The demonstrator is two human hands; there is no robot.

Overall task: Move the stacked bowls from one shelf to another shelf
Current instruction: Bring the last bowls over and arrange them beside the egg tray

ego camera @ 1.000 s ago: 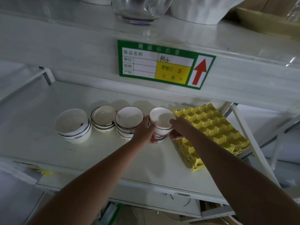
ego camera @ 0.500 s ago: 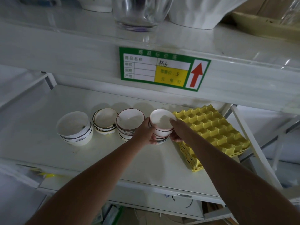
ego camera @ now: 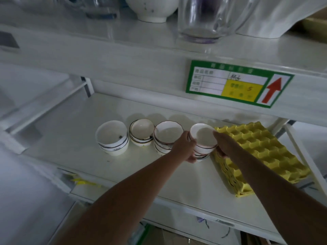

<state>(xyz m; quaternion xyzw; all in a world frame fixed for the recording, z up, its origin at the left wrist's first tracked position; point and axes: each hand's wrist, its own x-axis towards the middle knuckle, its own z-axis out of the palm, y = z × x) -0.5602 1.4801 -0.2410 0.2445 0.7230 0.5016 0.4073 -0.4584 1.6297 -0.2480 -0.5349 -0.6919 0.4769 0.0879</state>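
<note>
Two bare forearms reach in from the bottom edge, with no sleeve, watch, ring or glove showing on either. The left hand [ego camera: 185, 147] and right hand [ego camera: 223, 145] are likewise uncovered.

Price tag on the upper shelf edge
The green-bordered price tag [ego camera: 239, 84] shows a handwritten "5" on yellow and a red up-arrow; its other print is blurred.

One head-worn camera looks forward and down, close in on the white middle shelf [ego camera: 74, 138], with the upper shelf's edge [ego camera: 123, 55] overhead.
</note>
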